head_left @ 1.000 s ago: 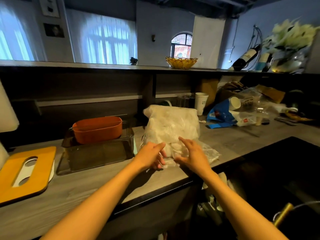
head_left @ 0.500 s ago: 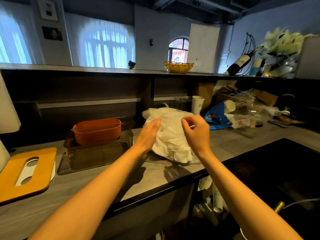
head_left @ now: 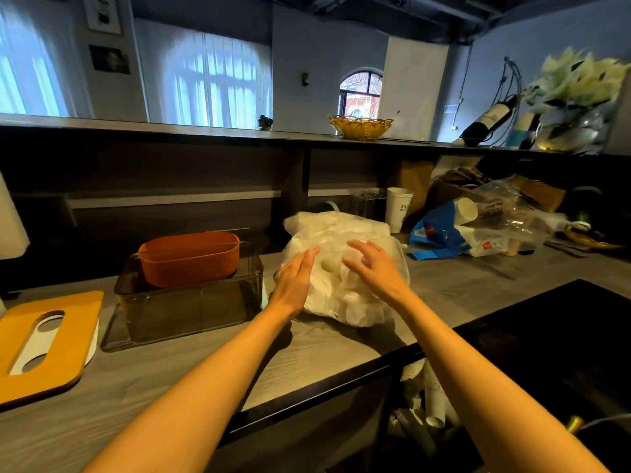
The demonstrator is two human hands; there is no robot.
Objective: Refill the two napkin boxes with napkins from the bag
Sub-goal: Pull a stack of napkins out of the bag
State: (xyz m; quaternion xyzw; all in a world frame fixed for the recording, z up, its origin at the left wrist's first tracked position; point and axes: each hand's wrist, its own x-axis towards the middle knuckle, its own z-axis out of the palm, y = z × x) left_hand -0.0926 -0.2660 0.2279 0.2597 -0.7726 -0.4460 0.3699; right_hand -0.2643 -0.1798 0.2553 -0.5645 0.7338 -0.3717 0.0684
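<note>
hands (head_left: 293, 278) lower on napkin-filled bag (head_left: 345, 233)

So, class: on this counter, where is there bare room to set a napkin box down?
Bare counter lies along the front edge, bordered by the orange lid, the smoky box and the napkin bag. A second patch runs between the bag and the black sink. The back right is crowded with the blue bag and clutter.

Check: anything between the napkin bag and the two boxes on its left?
Nothing visible. The napkin bag sits right beside the dark clear box, which holds the orange box; only bare counter lies between. Both hands, left hand and right hand, rest on the bag.
</note>
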